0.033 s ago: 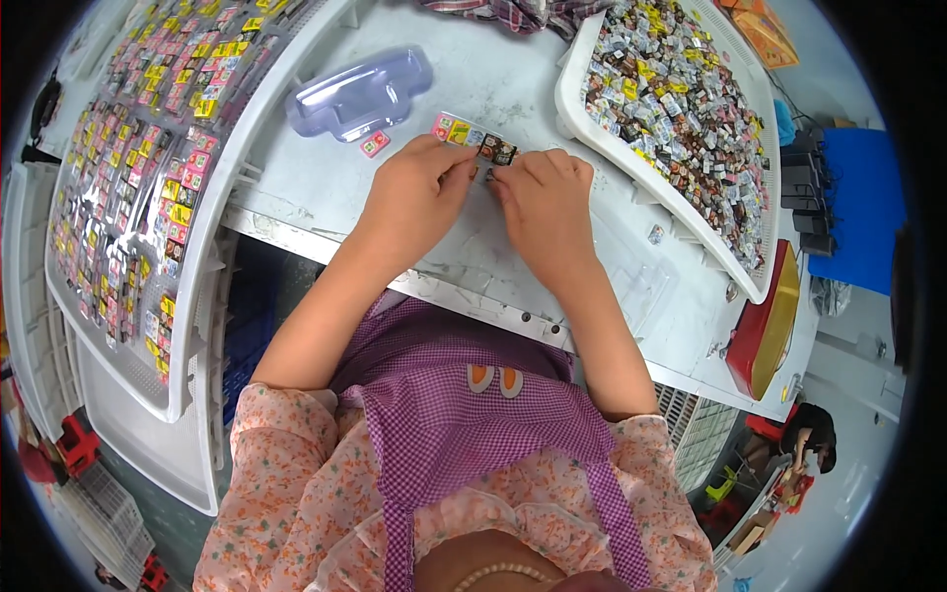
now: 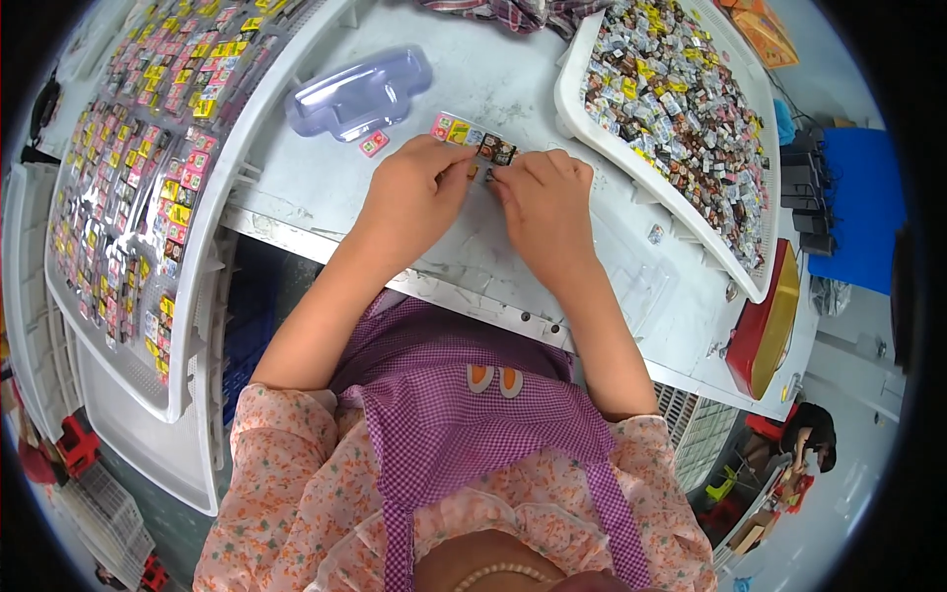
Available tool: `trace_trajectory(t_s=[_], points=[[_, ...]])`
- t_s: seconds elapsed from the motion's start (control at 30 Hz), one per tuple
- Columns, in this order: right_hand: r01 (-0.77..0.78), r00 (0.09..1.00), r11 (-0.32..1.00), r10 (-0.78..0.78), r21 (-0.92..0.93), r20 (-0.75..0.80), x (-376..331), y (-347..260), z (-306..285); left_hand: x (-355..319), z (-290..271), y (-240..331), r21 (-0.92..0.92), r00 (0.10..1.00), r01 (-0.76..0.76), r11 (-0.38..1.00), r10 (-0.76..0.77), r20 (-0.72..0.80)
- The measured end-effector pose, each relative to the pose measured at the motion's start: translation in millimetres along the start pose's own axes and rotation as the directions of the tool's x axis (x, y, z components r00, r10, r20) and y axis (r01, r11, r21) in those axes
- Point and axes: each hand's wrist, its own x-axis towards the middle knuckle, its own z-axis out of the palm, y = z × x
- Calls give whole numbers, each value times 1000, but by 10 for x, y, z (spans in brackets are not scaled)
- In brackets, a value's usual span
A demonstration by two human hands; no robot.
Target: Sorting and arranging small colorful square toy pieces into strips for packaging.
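Note:
My left hand (image 2: 414, 202) is closed, thumb and forefinger pinched over a small yellow printed block (image 2: 473, 171), mostly covered by the fingers. Close to its right, my right hand (image 2: 546, 209) is closed too, its fingertips at a small dark block (image 2: 489, 175) that barely shows. Just beyond both hands lies a short row of small printed blocks (image 2: 459, 130), running from pink and yellow to black; a clear edge shows along it. A loose pink block (image 2: 374, 144) sits left of the row, next to a clear moulded plastic tray (image 2: 360, 94).
A large white bin (image 2: 572, 94) of loose small blocks stands on the table at right. At left, a white rack tray (image 2: 202, 237) holds many filled clear packs. A red and yellow box (image 2: 764, 326) stands at the table's right edge. Checked cloth (image 2: 513, 12) lies at the back.

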Motion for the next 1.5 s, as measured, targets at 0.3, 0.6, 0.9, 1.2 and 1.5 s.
trace_trajectory(t_s=[0.3,0.6,0.9,1.2,1.5], points=[[32,999,992,-32,-119,-1,39,0,-6,-61,-107,61,-128,986,167,978,-164,33],[-507,772,224,549,833,322,-297,199,-454,-115,-134,-45,-295,953,299,907,-299,47],[-512,558,411,827,754,-72,-1401,607,-1217,-233,-235,-124,-250,918,392,885,-392,53],[-886,292,426,821,186,-490,-2651,1435,-1777,-174,-169,-167,-218,933,359,908,-342,111],[-613,786,660,458,-434,-415,-2243,1832,-1420,-178,-172,-165,-199,940,339,920,-323,107]])
